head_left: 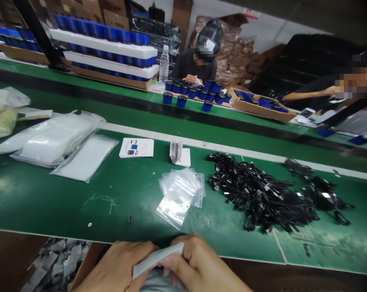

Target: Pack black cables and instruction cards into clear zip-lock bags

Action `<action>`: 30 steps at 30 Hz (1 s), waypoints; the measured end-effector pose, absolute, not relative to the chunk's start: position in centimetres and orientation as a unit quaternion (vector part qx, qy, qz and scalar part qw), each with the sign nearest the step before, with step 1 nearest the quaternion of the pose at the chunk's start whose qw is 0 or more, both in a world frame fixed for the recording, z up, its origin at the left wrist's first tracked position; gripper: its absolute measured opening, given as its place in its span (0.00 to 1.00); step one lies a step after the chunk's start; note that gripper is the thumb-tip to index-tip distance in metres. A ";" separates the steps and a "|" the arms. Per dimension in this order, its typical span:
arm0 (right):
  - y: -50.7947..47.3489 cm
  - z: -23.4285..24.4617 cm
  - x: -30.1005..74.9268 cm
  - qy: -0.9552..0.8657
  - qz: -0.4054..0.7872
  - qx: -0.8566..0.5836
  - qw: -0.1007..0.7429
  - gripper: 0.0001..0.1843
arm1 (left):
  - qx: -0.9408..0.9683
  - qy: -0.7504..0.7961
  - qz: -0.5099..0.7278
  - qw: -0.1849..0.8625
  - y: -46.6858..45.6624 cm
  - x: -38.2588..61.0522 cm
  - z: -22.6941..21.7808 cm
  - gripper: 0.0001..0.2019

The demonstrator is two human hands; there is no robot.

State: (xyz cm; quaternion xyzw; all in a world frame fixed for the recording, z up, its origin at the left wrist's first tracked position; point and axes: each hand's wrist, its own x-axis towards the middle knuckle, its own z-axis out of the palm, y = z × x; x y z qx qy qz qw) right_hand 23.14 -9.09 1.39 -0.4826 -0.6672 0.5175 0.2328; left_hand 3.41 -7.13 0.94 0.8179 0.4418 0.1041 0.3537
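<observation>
At the bottom edge, my left hand [122,263] and my right hand [201,263] are closed together on a pale, flat, thin-edged piece [157,259]. It looks like folded paper or a small bag, but I cannot tell which. The fingers hide its lower part. Just beyond lie loose clear zip bags [180,194], fanned in a pile on the green table [135,194]. Behind them a folded leaflet stack [176,152] stands partly upright on a flat card. Left of it is a stack of printed leaflets [137,147]. To the right spreads a heap of black cables [259,190].
Packs of clear bags [58,138] lie at left. Below the table's front edge, a carton [86,259] stands beside many small bagged pieces [60,259]. Across the belt [135,103], blue-and-black jars [195,91], a water bottle [164,65] and two people [183,65] are visible.
</observation>
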 end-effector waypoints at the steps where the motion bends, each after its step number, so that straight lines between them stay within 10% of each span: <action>1: -9.0 1.3 22.9 -0.675 0.499 -0.487 0.242 0.18 | 0.823 0.429 0.095 0.359 -6.9 3.4 0.9 0.12; 8: -8.4 0.6 21.4 -0.690 0.336 -0.535 0.353 0.18 | 0.811 0.457 0.104 0.350 -5.2 4.0 2.0 0.19; 16: -7.2 -0.1 22.0 -0.536 0.615 -0.471 0.336 0.27 | 0.667 0.478 -0.034 0.571 -3.1 4.6 5.0 0.18; 25: -6.5 -0.7 21.1 -0.530 0.528 -0.546 0.378 0.26 | 0.785 0.468 0.100 0.392 -3.0 5.1 2.9 0.15; 30: -6.3 0.1 23.0 -0.559 0.578 -0.500 0.320 0.19 | 0.677 0.398 0.140 0.604 -2.5 4.1 3.1 0.20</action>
